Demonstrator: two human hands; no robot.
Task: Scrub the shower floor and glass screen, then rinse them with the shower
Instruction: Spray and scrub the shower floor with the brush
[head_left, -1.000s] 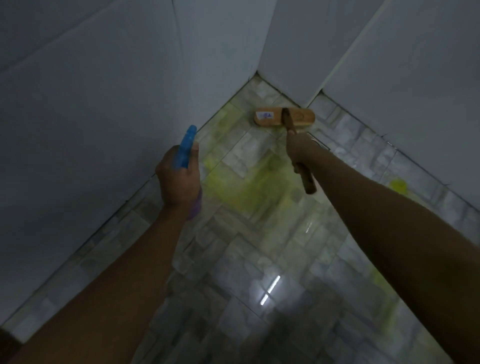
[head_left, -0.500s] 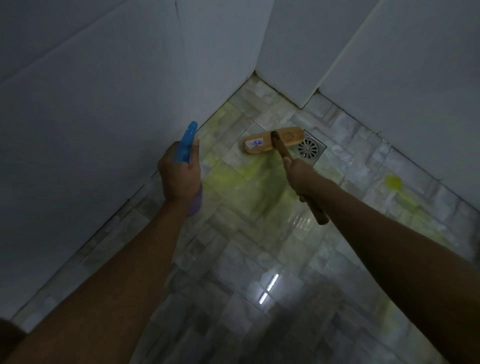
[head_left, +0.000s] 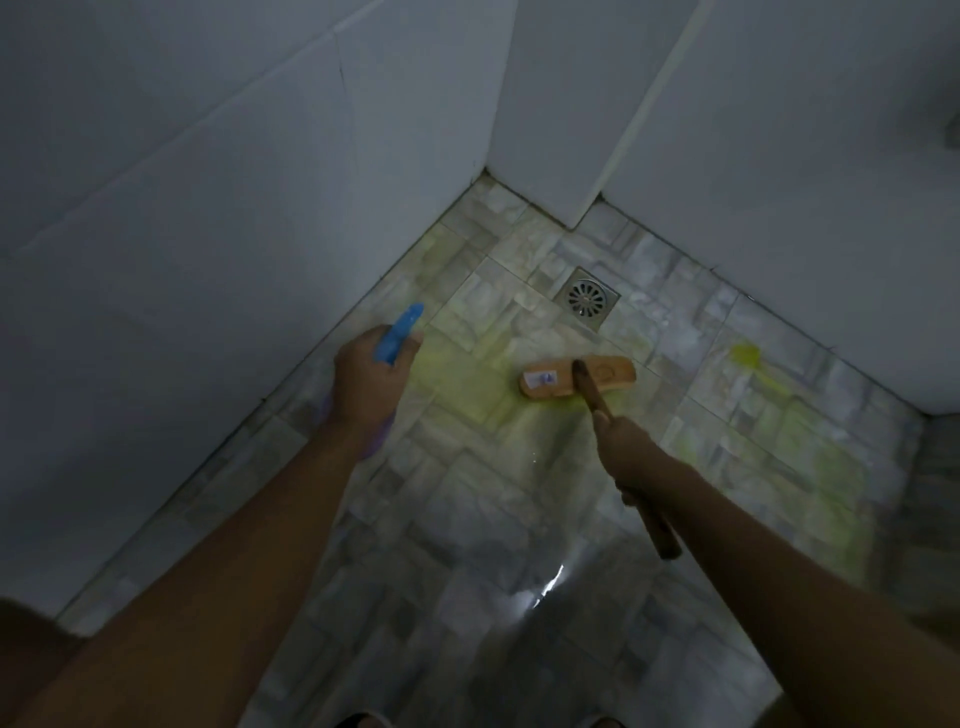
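In the head view, the round metal drain (head_left: 587, 298) sits in the tiled shower floor (head_left: 467, 519) near the far corner of the white walls (head_left: 208, 208). The wooden scrub brush (head_left: 576, 378) lies flat on the floor just in front of the drain, on a yellow-green smear of cleaner (head_left: 467, 374). The right hand (head_left: 623, 447) is closed around its handle — the handle end sticks out behind the hand. Left of the drain, the left hand (head_left: 369, 384) is wrapped around a blue spray bottle (head_left: 399, 332), nozzle toward the wall.

small white label (head_left: 544, 379) on the wooden brush head (head_left: 577, 379), print too blurred to read, no other text
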